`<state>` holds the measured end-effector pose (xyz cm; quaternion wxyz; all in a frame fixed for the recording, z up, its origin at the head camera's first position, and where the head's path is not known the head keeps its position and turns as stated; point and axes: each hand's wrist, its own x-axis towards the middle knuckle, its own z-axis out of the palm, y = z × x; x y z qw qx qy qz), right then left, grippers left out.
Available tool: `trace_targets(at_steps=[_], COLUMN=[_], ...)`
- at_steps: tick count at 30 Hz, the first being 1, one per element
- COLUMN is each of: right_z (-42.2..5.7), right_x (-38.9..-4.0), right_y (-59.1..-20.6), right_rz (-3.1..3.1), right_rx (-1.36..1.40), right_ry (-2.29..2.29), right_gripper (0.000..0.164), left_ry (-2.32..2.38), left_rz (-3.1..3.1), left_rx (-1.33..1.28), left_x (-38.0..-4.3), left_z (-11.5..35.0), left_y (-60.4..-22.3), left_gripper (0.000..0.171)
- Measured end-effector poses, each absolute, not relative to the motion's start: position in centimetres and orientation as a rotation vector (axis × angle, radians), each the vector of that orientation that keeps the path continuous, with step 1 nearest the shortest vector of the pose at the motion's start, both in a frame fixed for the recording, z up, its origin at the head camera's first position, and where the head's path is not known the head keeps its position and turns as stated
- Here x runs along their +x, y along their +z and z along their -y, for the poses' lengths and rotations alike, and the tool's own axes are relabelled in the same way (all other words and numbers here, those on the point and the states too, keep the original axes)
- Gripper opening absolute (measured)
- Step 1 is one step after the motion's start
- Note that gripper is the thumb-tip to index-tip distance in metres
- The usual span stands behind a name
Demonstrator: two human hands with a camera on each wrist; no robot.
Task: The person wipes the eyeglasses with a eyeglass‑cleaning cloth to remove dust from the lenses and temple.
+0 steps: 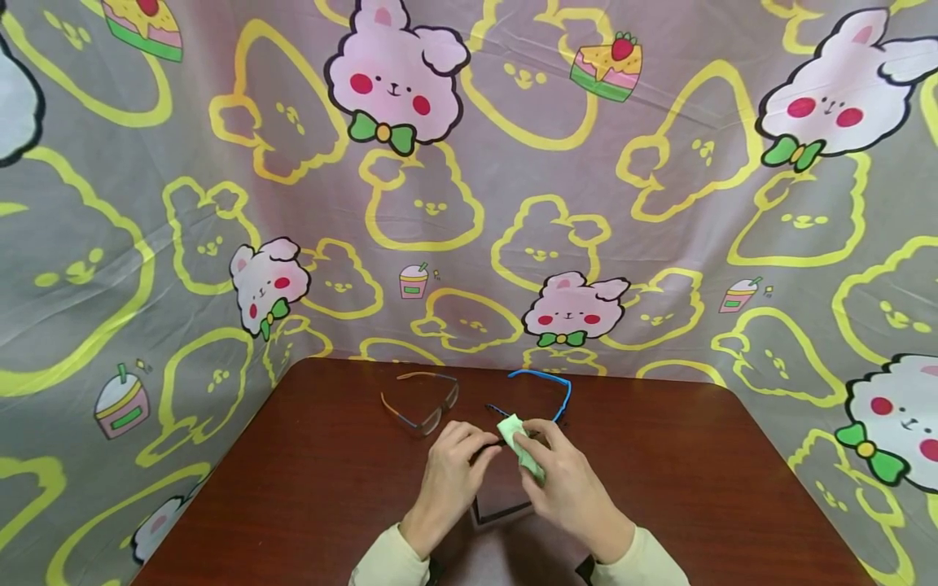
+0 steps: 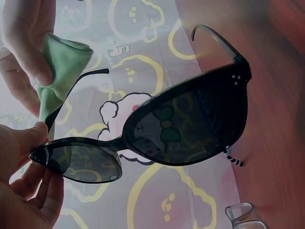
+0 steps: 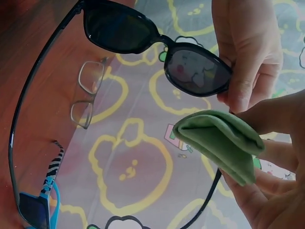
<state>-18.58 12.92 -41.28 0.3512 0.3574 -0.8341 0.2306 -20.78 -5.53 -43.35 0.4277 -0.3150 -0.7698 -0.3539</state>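
Note:
A pair of black sunglasses (image 2: pixel 186 126) with dark lenses is held up in front of the person, temples unfolded. My left hand (image 1: pixel 454 468) pinches the frame at one outer corner, beside the hinge, with thumb and fingers. A folded light-green cloth (image 3: pixel 221 143) is in my right hand (image 1: pixel 572 484), gripped between thumb and fingers. The cloth lies against the temple on that same side, just behind the hinge; the rest of this temple (image 3: pixel 202 207) comes out below it. In the head view the hands are close together and cover much of the sunglasses.
On the brown table (image 1: pixel 293 496), clear-lensed glasses (image 1: pixel 432 422) with orange temple tips lie beyond the left hand. Blue-framed sunglasses (image 1: pixel 568 391) with a black-and-white striped temple lie beyond the right hand. A cartoon-patterned curtain (image 1: pixel 440 179) hangs around the table's back and sides.

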Motion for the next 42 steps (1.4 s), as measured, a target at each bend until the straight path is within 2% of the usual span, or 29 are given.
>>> trace_targets(at_steps=[5, 17, 23, 26, 31, 37, 42], right_z=[-12.86, -12.87, -12.63, -12.52, -12.63, -12.79, -13.09], right_x=[-18.73, -19.16, -19.25, -19.15, -18.97, -19.05, -19.15], right_y=[-41.63, -41.75, -41.88, -41.90, -41.80, -41.52, -41.40], right_rz=[2.155, 2.077, 2.036, 2.059, 2.092, 2.073, 2.096], right_rx=[0.905, 0.943, 0.968, 0.964, 0.969, 0.977, 0.996], right_ry=[0.626, 0.603, 0.565, 0.551, 0.568, 0.609, 0.524], right_gripper=[0.049, 0.044, 0.028, 0.035, 0.034, 0.041, 0.043], left_ry=[-0.903, -0.939, -0.932, -0.927, -0.942, -0.983, -1.002], left_rz=[1.930, 1.933, 1.907, 1.915, 1.913, 1.898, 1.890], left_rx=[-0.800, -0.804, -0.817, -0.816, -0.820, -0.818, -0.820], left_x=[-20.71, -20.66, -20.77, -20.80, -20.85, -20.90, -20.95], left_z=[5.60, 5.56, 5.49, 5.52, 5.55, 5.52, 5.52], left_y=[-43.39, -43.17, -43.26, -43.33, -43.39, -43.43, -43.41], left_gripper=[0.013, 0.011, 0.011, 0.012, 0.014, 0.005, 0.011])
